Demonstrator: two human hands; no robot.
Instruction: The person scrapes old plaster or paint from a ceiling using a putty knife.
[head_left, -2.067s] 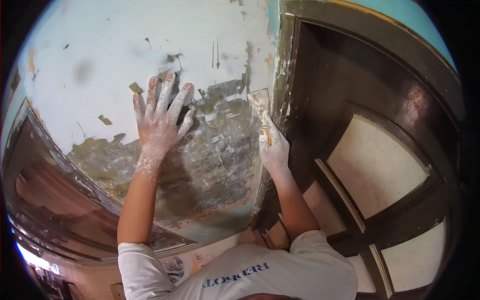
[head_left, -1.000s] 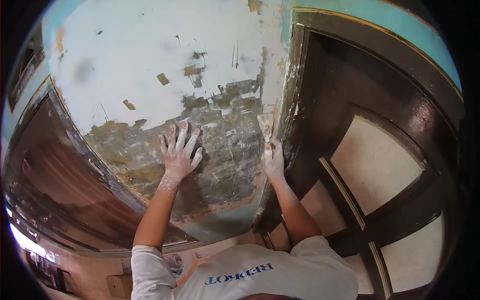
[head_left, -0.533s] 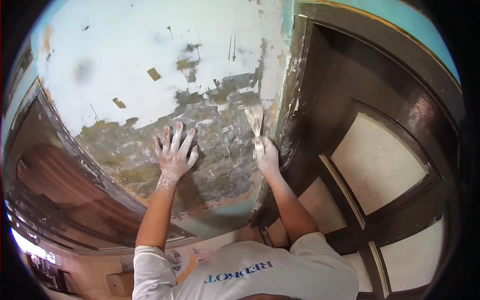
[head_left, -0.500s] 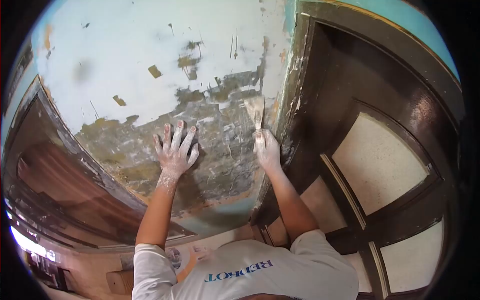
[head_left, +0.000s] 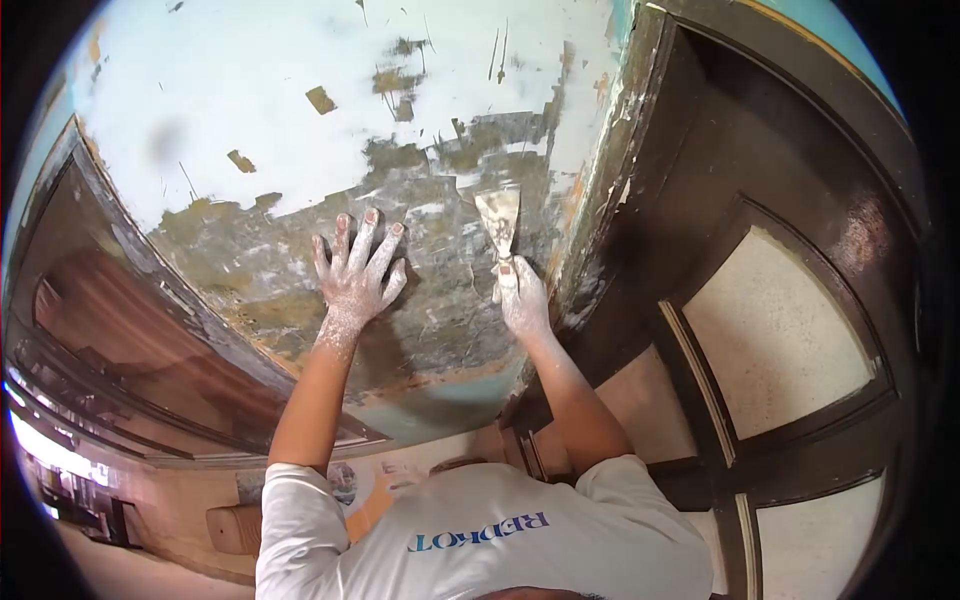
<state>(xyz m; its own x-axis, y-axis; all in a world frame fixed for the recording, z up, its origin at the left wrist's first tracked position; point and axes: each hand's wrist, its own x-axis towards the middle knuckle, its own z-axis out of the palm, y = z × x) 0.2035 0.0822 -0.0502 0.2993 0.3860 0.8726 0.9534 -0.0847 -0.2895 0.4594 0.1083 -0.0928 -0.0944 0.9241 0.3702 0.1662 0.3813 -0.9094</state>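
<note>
My left hand (head_left: 358,262) lies with fingers spread against the scraped grey-brown part of the wall (head_left: 430,330), coated in white dust. To its right, my right hand (head_left: 522,300) is closed round the handle of a putty knife (head_left: 500,220). The knife's wide blade points up the wall and carries whitish residue. Above both hands, white paint or filler (head_left: 260,90) still covers the wall, broken by several dark bare patches. Part of the knife's handle is hidden inside my right hand.
A dark wooden door frame (head_left: 640,110) runs close along the right, beside a panelled door (head_left: 780,330) with pale insets. At left stands another dark frame (head_left: 180,320) with reddish-brown panels. A brown wooden object (head_left: 232,530) is low at the left.
The putty knife and my right hand have shifted left along the wall, the blade now tilted leftward. My left hand stays spread on the wall. The view has shifted slightly.
</note>
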